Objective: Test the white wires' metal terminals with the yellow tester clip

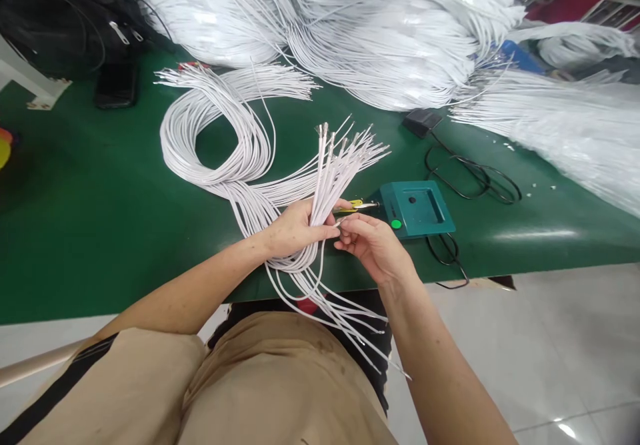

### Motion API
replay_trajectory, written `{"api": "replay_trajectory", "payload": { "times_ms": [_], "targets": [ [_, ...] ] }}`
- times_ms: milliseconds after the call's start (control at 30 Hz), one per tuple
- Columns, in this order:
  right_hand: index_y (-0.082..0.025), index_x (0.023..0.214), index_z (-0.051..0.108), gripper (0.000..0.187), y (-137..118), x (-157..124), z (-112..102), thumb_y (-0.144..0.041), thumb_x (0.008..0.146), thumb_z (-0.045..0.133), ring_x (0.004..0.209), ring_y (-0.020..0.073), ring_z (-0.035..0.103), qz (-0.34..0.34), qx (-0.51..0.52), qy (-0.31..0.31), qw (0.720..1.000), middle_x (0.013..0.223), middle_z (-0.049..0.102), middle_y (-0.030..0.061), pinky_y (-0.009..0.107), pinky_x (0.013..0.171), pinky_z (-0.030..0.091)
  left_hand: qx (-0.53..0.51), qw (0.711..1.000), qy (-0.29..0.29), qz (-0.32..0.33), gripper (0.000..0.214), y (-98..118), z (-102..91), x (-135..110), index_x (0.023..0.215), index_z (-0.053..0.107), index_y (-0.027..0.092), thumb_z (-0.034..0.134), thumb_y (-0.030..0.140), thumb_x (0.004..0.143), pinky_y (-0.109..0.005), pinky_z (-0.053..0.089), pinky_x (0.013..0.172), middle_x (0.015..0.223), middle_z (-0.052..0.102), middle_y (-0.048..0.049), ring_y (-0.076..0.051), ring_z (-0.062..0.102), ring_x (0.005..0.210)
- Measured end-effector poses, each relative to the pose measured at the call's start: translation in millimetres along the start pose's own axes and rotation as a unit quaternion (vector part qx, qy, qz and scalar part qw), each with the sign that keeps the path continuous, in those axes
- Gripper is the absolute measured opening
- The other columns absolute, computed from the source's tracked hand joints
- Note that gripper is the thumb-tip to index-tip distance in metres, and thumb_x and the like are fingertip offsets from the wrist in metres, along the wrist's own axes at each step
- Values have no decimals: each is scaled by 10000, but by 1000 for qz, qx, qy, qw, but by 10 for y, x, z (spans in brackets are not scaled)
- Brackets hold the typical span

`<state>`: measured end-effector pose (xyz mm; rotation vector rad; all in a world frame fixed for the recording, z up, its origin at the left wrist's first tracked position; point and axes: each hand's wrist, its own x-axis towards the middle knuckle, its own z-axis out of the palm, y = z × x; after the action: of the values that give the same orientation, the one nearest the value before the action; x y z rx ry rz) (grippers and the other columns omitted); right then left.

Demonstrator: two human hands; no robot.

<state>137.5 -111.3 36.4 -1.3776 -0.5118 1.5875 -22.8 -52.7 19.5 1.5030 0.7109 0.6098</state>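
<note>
— Well, where are our wires (327,172)?
— Clamped in our left hand (295,228) at the table (75,232) edge, tips fanning toward one o'clock, tails hanging over our lap.
— And our right hand (373,245)?
— Touching the left, fingertips (350,235) pinched on one wire (340,221) beside the thumb.
— Around us?
— A box (417,208) at two o'clock of it, the coil (220,138) at eleven, a phone (117,85) farther at ten.

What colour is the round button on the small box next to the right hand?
Bright green button, set on a teal box; the head view shows it clearly.
</note>
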Motion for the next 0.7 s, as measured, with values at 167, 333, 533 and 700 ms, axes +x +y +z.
{"api": "replay_trajectory", "payload": {
  "times_ms": [167, 333, 533, 700],
  "targets": [
    [-175, 731, 656, 159, 112, 22, -5, -315, 699, 723, 657, 125, 547, -110, -83, 8, 990, 707, 617, 5, 313, 713, 477, -131, 988, -29, -71, 317, -8, -9, 24, 1054, 663, 156, 691, 174, 738, -253, 492, 712, 759, 639, 6, -117, 624, 713],
    [-206, 739, 577, 171, 155, 56, -51, -245, 889, 506, 775, 183, 528, -411, -456, 84, 785, 788, 601, 44, 343, 762, 422, -278, 950, -8, -140, 354, -87, 13, 77, 1053, 646, 127, 733, 152, 710, -214, 481, 659, 680, 618, 13, -84, 618, 641],
    [-170, 966, 626, 190, -116, 149, -251, -210, 942, 442, 864, 228, 532, -465, -711, 47, 525, 950, 661, 93, 362, 784, 383, -226, 965, 54, -120, 412, -170, 44, 121, 1091, 619, 135, 757, 180, 706, -229, 502, 653, 733, 631, 4, -108, 651, 676],
    [-154, 998, 642, 163, -338, 235, -360, -157, 884, 526, 912, 250, 584, -400, -772, 58, 490, 926, 704, 81, 431, 1001, 341, -181, 971, 82, -130, 439, -111, 44, 133, 1108, 619, 133, 762, 192, 697, -273, 539, 711, 800, 629, 0, -126, 676, 702]
  ]
}}
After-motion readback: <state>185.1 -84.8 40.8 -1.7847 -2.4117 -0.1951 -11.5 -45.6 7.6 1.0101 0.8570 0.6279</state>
